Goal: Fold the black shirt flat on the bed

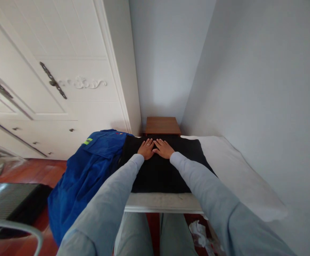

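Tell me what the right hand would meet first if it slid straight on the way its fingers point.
The right hand, flat on the black cloth and angled inward, would almost at once meet the left hand, whose fingertips look nearly touching it; depth is unclear.

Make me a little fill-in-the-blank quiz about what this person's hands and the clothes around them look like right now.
1. Both hands, left hand and right hand, lie flat on a ____ cloth.
2. The garment heaped to the left of that cloth is ____.
3. Beyond the hands stands a small ____ table.
4. The wardrobe on the left is ____.

Missing words: black; blue; wooden; white
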`<state>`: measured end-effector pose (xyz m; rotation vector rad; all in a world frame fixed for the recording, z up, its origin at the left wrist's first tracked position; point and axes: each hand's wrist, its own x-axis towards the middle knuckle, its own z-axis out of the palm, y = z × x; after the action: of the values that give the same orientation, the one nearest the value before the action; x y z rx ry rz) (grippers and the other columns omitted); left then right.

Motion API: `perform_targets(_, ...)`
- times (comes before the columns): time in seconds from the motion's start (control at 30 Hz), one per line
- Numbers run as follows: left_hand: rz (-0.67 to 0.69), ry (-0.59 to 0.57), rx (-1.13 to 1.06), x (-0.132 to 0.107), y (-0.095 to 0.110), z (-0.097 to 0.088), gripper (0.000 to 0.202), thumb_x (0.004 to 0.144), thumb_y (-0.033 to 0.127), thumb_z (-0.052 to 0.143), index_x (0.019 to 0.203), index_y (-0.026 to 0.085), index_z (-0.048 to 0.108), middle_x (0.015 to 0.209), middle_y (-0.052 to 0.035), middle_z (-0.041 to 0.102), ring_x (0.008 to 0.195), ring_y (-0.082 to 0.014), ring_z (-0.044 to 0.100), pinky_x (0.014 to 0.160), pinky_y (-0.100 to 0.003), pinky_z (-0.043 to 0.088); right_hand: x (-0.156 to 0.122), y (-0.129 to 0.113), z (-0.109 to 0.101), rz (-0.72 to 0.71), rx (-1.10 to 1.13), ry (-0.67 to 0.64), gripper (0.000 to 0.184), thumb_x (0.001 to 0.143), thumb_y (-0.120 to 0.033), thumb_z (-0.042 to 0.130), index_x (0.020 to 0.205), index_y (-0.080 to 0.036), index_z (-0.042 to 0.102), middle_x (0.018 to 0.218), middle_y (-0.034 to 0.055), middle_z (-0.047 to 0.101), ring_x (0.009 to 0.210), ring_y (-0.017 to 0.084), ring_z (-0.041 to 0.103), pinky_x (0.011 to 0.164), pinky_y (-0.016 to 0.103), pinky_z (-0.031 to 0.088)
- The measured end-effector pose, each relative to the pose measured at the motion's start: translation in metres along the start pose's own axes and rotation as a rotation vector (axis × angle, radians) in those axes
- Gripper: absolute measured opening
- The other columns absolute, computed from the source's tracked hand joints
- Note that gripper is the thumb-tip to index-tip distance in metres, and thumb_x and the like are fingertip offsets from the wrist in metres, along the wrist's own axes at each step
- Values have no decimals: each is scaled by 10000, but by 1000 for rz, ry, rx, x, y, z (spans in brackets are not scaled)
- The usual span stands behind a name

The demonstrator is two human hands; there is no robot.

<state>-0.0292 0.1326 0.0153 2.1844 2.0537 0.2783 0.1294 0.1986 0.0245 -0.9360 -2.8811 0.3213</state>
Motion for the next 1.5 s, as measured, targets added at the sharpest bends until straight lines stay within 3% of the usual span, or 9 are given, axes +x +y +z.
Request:
perform_targets(0.23,-37,11,-118,-5,-2,6,696,999,562,343,1548,136,363,1653,-157,253,1543,-322,159,1252,-506,102,-23,60,-1,133,-56,-2,714,1008,-606,270,1566,-167,338,1657,157,254,1542,305,181,1235,537,147)
perform_targets(0.43,-88,83,-447,-4,-3,6,682,943,577,501,1474,149,490,1622,-140,337,1541,-301,183,1263,-465,45,-30,76,-2,196,-105,17,709,1014,-595,245,1579,-172,307,1670,144,217,1539,317,187,1232,520,173)
perform_targets(0.57,-212,252,-875,-4,-16,2,594,995,565,392,1407,169,554,1494,-137,542,1453,-275,405,1236,-447,224,-30,78,3,202,-131,27,721,1008,-623,201,1584,-200,297,1673,116,226,1538,304,197,1233,508,178)
perform_targets(0.73,-382,488,-1517,-14,-43,-11,573,1037,504,202,1299,165,581,1367,-202,631,1305,-268,584,1077,-460,475,-29,80,4,196,-147,20,751,1000,-636,136,1585,-193,299,1673,119,224,1538,305,202,1230,513,190)
perform_targets(0.83,-420,542,-1849,-25,-56,-19,586,1029,510,172,1089,171,646,1294,-210,660,1254,-272,623,1018,-464,528,-28,80,4,192,-159,16,752,999,-636,135,1587,-195,294,1674,114,222,1539,298,202,1235,498,187)
perform_targets(0.97,-466,567,-2151,-31,-60,-22,448,1030,437,293,936,179,647,1160,-171,706,1197,-258,653,995,-445,544,-29,80,4,188,-175,16,741,1001,-632,153,1589,-201,291,1676,106,220,1540,290,200,1239,480,187)
perform_targets(1.2,-544,585,-2377,-27,-62,-20,292,1005,328,428,850,182,627,1034,-127,719,1111,-245,685,992,-448,540,-31,78,1,189,-188,9,748,1006,-630,134,1587,-185,292,1671,124,231,1536,297,212,1232,496,206)
perform_targets(1.33,-571,586,-2426,-26,-62,-18,207,963,203,484,799,197,611,988,-95,718,1107,-223,684,1020,-441,520,-31,78,0,187,-193,4,755,1003,-639,126,1589,-191,286,1672,120,230,1536,298,209,1231,494,212)
perform_targets(1.5,-567,575,-2437,-27,-61,-17,209,949,157,482,790,197,612,1003,-98,721,1133,-223,674,1038,-445,508,-30,79,3,189,-197,8,761,1005,-635,123,1586,-175,296,1668,135,237,1532,307,222,1229,504,215)
